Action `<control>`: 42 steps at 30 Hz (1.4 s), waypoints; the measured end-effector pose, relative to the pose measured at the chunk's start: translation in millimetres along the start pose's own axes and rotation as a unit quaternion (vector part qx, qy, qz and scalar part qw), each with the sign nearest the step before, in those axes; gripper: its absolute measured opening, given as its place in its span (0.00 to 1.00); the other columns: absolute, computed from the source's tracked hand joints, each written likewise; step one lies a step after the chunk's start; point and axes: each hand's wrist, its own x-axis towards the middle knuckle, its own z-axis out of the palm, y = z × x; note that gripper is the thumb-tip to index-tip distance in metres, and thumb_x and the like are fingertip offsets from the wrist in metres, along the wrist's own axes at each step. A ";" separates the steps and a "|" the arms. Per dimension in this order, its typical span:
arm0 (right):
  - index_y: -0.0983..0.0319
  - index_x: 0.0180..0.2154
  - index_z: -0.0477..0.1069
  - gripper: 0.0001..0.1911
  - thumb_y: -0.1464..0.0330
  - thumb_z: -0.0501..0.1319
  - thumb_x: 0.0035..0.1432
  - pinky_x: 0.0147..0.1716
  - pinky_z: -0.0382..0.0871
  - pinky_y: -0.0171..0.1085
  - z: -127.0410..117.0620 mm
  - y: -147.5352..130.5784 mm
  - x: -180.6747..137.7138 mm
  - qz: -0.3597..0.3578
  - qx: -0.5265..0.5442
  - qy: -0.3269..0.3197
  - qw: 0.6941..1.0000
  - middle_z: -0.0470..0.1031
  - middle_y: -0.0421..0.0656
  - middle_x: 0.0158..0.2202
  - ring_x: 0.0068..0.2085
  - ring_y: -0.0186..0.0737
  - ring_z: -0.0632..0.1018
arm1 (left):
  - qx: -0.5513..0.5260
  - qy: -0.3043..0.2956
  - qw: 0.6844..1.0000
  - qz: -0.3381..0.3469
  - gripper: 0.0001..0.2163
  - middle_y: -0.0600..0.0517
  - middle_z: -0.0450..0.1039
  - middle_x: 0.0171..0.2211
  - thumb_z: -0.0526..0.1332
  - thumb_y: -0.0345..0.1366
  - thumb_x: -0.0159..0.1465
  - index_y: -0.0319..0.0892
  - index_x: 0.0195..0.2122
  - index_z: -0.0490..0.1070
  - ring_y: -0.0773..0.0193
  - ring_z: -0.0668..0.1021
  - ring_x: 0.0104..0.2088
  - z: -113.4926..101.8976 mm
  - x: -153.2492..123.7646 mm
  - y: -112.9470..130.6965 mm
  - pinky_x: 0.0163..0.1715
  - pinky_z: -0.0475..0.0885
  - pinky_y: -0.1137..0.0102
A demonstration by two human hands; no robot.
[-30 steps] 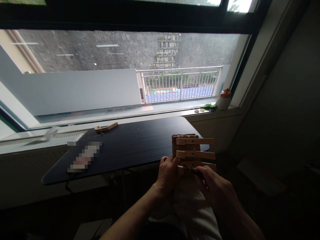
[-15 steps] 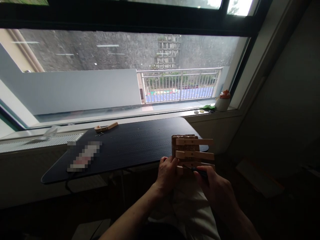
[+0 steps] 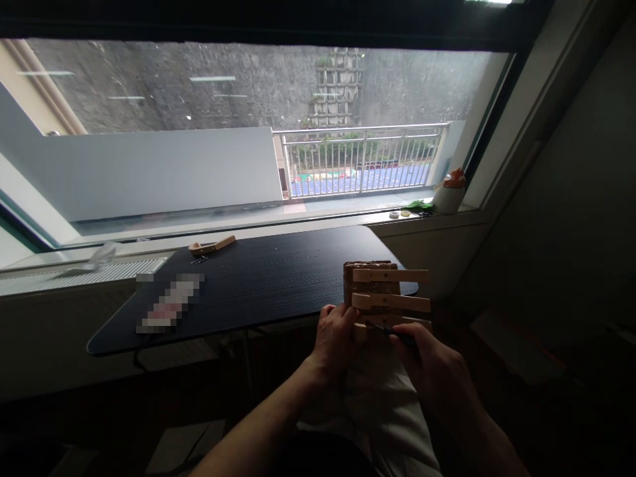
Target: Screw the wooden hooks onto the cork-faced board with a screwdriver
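Observation:
A wooden assembly (image 3: 385,295), a brown block with three pale wooden bars sticking out to the right, rests at the near right edge of a black table (image 3: 258,278). My left hand (image 3: 335,341) is closed round the assembly's lower left corner. My right hand (image 3: 432,371) pinches a thin dark tool (image 3: 392,331), perhaps a screwdriver, whose tip points at the lowest bar.
A loose wooden piece (image 3: 211,246) and small dark screws lie at the table's far edge. A blurred-out rectangle (image 3: 169,305) sits on the table's left. A white and orange pot (image 3: 448,192) stands on the window sill. Pale cloth covers my lap.
The view has tilted slightly downward. Both hands stay at the assembly; my right hand with the tool has shifted a little toward the lowest bar.

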 end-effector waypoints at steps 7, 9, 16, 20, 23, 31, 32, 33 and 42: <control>0.60 0.40 0.65 0.10 0.62 0.52 0.62 0.27 0.67 0.32 -1.0 0.1 -3.7 0.042 -0.022 -0.024 0.999 0.77 0.41 0.33 0.28 0.35 0.78 | 0.009 0.008 1.000 0.002 0.08 0.51 0.70 0.34 0.56 0.31 0.56 0.43 0.37 0.67 0.60 0.72 0.35 -3.9 0.7 3.3 0.43 0.61 0.63; 0.59 0.41 0.65 0.10 0.63 0.52 0.61 0.28 0.68 0.33 -3.8 -2.2 -2.4 0.021 -0.022 -0.034 0.999 0.76 0.41 0.35 0.30 0.35 0.78 | 0.007 0.008 1.000 0.004 0.07 0.51 0.70 0.33 0.56 0.30 0.56 0.43 0.36 0.66 0.61 0.72 0.35 -4.8 0.9 3.7 0.43 0.61 0.64; 0.58 0.44 0.66 0.10 0.68 0.50 0.62 0.30 0.66 0.30 -4.8 -4.3 0.0 -0.066 -0.004 -0.033 0.997 0.76 0.41 0.36 0.32 0.32 0.77 | 0.010 0.005 1.000 0.000 0.07 0.51 0.71 0.34 0.56 0.32 0.57 0.44 0.37 0.67 0.60 0.72 0.36 -1.8 0.8 1.3 0.43 0.61 0.63; 0.59 0.40 0.68 0.10 0.65 0.51 0.62 0.29 0.67 0.30 -2.5 0.3 -0.1 -0.035 -0.004 -0.026 0.999 0.77 0.42 0.34 0.29 0.33 0.77 | 0.004 -0.002 1.000 -0.001 0.08 0.50 0.71 0.36 0.56 0.32 0.57 0.44 0.38 0.68 0.60 0.73 0.36 -1.0 0.3 1.4 0.45 0.60 0.62; 0.60 0.40 0.68 0.11 0.63 0.52 0.62 0.27 0.67 0.30 -1.7 3.9 -1.1 0.003 -0.007 -0.013 1.000 0.78 0.42 0.33 0.27 0.34 0.78 | 0.001 -0.001 1.000 0.001 0.09 0.50 0.72 0.37 0.56 0.32 0.56 0.44 0.39 0.68 0.60 0.73 0.37 -1.5 -0.1 2.4 0.44 0.61 0.62; 0.60 0.41 0.66 0.09 0.64 0.52 0.62 0.27 0.66 0.31 -4.0 -0.8 -1.2 -0.004 -0.034 0.000 0.999 0.77 0.43 0.35 0.29 0.34 0.77 | 0.001 0.004 1.000 0.006 0.08 0.51 0.71 0.34 0.56 0.30 0.56 0.43 0.37 0.67 0.61 0.72 0.36 -3.6 1.0 3.6 0.44 0.61 0.63; 0.60 0.41 0.66 0.09 0.65 0.51 0.63 0.28 0.66 0.30 -4.8 -2.1 -0.2 -0.014 -0.029 0.000 0.999 0.76 0.43 0.35 0.30 0.34 0.77 | -0.002 0.005 1.000 0.006 0.07 0.51 0.71 0.34 0.56 0.30 0.56 0.43 0.37 0.67 0.61 0.72 0.36 -3.5 1.1 3.3 0.44 0.61 0.63; 0.60 0.41 0.66 0.08 0.66 0.51 0.63 0.29 0.66 0.30 -5.6 -3.2 0.9 -0.024 -0.024 -0.003 0.999 0.76 0.43 0.36 0.31 0.33 0.77 | -0.003 0.004 1.000 0.006 0.07 0.51 0.71 0.34 0.56 0.30 0.56 0.43 0.37 0.67 0.61 0.73 0.36 -3.3 1.2 2.9 0.44 0.61 0.63; 0.59 0.40 0.67 0.09 0.66 0.51 0.62 0.27 0.65 0.30 -4.8 -3.5 0.0 -0.025 -0.023 -0.032 0.999 0.77 0.41 0.33 0.28 0.32 0.77 | -0.007 -0.002 1.000 -0.003 0.09 0.50 0.71 0.37 0.57 0.32 0.57 0.45 0.40 0.67 0.60 0.73 0.38 0.1 -0.1 0.9 0.46 0.60 0.62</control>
